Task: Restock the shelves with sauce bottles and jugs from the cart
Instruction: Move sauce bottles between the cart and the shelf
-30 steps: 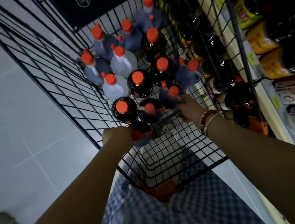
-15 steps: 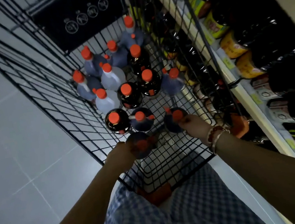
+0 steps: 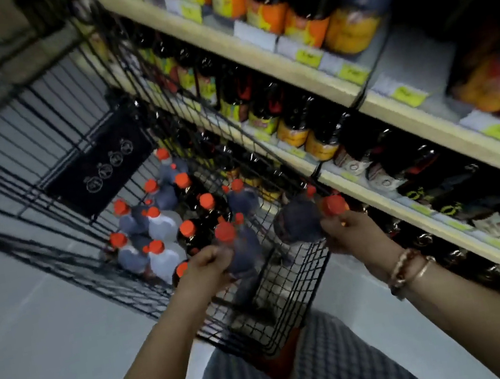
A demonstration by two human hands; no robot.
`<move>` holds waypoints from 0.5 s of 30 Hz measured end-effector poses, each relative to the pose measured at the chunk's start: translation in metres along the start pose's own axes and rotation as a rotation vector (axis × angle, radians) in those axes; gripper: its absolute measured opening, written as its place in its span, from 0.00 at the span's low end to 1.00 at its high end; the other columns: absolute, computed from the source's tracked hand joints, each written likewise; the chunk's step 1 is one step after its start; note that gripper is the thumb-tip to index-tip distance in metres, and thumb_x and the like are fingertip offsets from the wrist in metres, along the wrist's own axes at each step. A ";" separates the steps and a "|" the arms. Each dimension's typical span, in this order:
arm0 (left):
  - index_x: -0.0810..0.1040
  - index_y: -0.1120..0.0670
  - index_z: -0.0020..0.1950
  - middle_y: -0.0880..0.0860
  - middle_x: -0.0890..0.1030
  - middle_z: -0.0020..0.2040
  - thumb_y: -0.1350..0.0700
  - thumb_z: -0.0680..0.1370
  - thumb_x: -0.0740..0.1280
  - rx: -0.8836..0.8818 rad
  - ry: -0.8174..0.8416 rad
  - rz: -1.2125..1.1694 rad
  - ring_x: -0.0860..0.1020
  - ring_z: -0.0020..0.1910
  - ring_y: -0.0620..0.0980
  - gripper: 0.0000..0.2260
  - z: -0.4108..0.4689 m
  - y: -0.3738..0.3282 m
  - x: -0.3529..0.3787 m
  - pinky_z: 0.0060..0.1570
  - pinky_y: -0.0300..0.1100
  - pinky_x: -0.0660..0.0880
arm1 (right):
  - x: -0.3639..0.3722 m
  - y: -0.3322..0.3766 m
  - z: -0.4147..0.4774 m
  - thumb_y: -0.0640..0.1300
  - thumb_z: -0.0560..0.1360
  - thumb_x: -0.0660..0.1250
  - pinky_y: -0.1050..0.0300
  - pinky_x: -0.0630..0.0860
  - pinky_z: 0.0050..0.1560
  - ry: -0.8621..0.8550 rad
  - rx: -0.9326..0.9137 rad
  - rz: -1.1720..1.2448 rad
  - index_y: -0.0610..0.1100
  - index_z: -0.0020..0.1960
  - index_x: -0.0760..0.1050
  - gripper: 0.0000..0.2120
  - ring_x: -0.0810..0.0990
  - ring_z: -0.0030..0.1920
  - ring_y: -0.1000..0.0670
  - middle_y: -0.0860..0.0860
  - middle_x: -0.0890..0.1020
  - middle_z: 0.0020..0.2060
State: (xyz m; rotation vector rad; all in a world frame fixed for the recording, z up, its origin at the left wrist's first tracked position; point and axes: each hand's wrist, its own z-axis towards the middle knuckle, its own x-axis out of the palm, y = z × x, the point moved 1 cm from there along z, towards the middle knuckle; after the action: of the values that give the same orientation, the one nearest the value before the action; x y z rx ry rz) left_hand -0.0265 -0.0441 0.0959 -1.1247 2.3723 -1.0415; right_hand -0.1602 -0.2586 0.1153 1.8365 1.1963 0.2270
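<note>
Jugs are the load in hand: the right hand (image 3: 350,232) is wrapped around the neck of one dark jug (image 3: 297,222) just under its orange cap, raised above the cart's rim toward the shelves. The left hand (image 3: 208,267) is closed on the handle or neck of a second jug (image 3: 239,250), over the cart (image 3: 282,309). Full of liquid, these likely weigh a fair bit and swing from a neck grip; the plastic looks smooth, so a hold at the moulded handle with support under the base seems safer. Behind, more orange-capped bottles (image 3: 162,227) stand packed in the cart. To the right, the shelves (image 3: 371,189) are crowded with dark bottles.
</note>
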 end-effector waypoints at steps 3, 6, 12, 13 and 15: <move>0.71 0.59 0.42 0.53 0.77 0.41 0.56 0.81 0.60 0.101 0.065 -0.051 0.76 0.42 0.52 0.10 -0.009 -0.030 0.015 0.46 0.40 0.75 | -0.018 0.011 -0.030 0.42 0.78 0.61 0.61 0.76 0.36 -0.087 -0.030 0.200 0.45 0.41 0.74 0.08 0.75 0.35 0.48 0.45 0.76 0.37; 0.75 0.52 0.39 0.47 0.81 0.42 0.57 0.81 0.60 0.202 0.107 -0.154 0.79 0.46 0.49 0.11 -0.016 -0.061 0.032 0.56 0.46 0.75 | -0.036 0.022 -0.056 0.42 0.78 0.60 0.65 0.73 0.28 -0.172 -0.104 0.338 0.43 0.42 0.74 0.07 0.74 0.34 0.48 0.44 0.75 0.36; 0.75 0.50 0.52 0.46 0.78 0.52 0.57 0.81 0.57 0.391 0.233 -0.332 0.77 0.56 0.56 0.07 -0.030 -0.120 0.079 0.62 0.51 0.71 | -0.084 0.052 -0.088 0.41 0.78 0.60 0.44 0.77 0.56 -0.360 -0.363 0.489 0.45 0.51 0.77 0.07 0.79 0.48 0.43 0.43 0.80 0.47; 0.75 0.50 0.52 0.45 0.78 0.52 0.57 0.81 0.57 0.418 0.255 -0.338 0.77 0.57 0.56 0.08 -0.032 -0.129 0.088 0.62 0.51 0.71 | -0.091 0.058 -0.089 0.39 0.78 0.60 0.48 0.77 0.55 -0.388 -0.410 0.501 0.45 0.52 0.76 0.07 0.79 0.49 0.44 0.44 0.80 0.48; 0.75 0.49 0.53 0.45 0.79 0.52 0.57 0.81 0.57 0.465 0.301 -0.360 0.77 0.58 0.56 0.08 -0.035 -0.146 0.109 0.63 0.50 0.70 | -0.103 0.069 -0.088 0.38 0.78 0.61 0.50 0.76 0.52 -0.449 -0.482 0.504 0.45 0.51 0.76 0.07 0.78 0.46 0.46 0.45 0.80 0.45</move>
State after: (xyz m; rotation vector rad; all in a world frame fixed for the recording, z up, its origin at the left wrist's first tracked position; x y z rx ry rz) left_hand -0.0364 -0.1731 0.2288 -1.3036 1.9931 -1.8849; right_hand -0.2194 -0.2990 0.2496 1.6069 0.3178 0.3294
